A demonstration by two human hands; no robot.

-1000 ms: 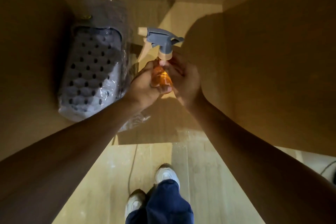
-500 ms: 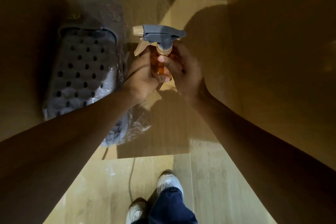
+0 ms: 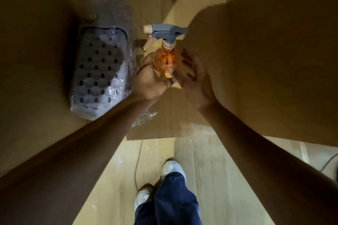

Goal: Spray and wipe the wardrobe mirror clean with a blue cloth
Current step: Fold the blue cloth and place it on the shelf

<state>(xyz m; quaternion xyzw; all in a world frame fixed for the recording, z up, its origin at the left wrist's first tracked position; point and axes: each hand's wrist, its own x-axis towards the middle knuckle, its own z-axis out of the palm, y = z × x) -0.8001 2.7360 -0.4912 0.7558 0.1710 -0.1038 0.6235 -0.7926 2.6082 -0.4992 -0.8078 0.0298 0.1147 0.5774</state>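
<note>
An orange spray bottle [image 3: 165, 59] with a grey-blue trigger head [image 3: 169, 32] stands upright inside a dim wooden wardrobe compartment, nozzle pointing left. My left hand [image 3: 151, 81] grips its lower body from the left and below. Just right of the bottle, my right hand [image 3: 193, 80] has its fingers spread and blurred; the fingertips are at the bottle's side, and contact cannot be told.
A grey mat with holes [image 3: 100, 71], wrapped in clear plastic, lies against the left wooden wall [image 3: 36, 60]. The right wall [image 3: 274, 60] is in shadow. Below is a pale wood floor [image 3: 210, 170] with a thin cable [image 3: 136, 162] and my white shoes [image 3: 172, 168].
My right hand has come off the bottle's neck and dropped lower with fingers spread, so the orange body now shows. My left hand keeps its hold.
</note>
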